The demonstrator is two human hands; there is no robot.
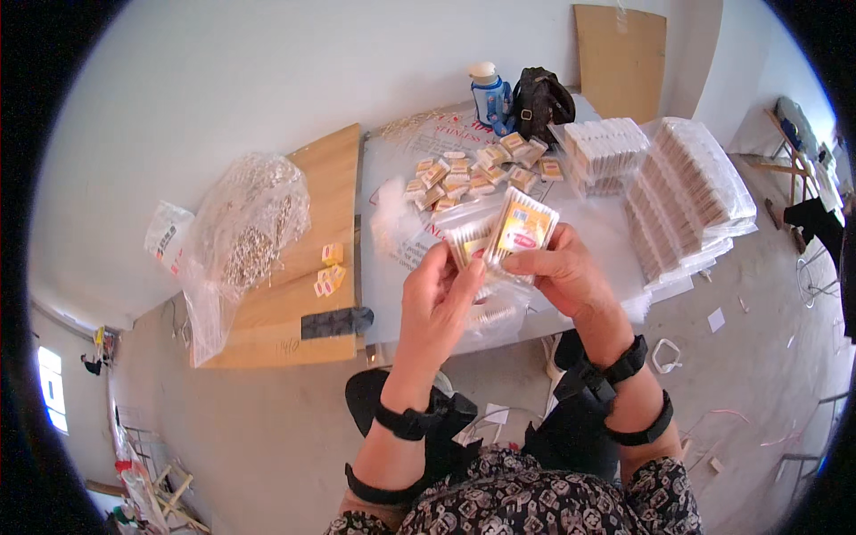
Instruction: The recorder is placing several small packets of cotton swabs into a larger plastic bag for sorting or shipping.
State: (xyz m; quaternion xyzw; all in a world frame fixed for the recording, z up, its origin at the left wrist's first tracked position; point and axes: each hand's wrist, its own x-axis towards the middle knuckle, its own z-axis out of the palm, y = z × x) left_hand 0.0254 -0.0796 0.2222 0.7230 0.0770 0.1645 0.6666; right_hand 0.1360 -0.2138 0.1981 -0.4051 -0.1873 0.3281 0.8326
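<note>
Over the near part of the table, my left hand (435, 299) pinches a clear pack of cotton swabs (465, 241) with a yellow label. My right hand (569, 269) grips a second cotton swab pack (524, 221), thumb across its lower front. This pack stands tilted and partly overlaps the first one. Beneath both hands lies a clear plastic bag (495, 319) with white swab tips showing; the hands partly hide it. Just beyond them is a loose pile of small yellow-labelled packs (456, 178).
At the right, large stacks of bagged swabs (687, 187) reach the table edge. A blue bottle (490, 100) and a dark backpack (542, 102) stand at the back. On the wooden board (325, 196) at left sit a big bag of loose swabs (254, 223) and small yellow boxes (331, 255).
</note>
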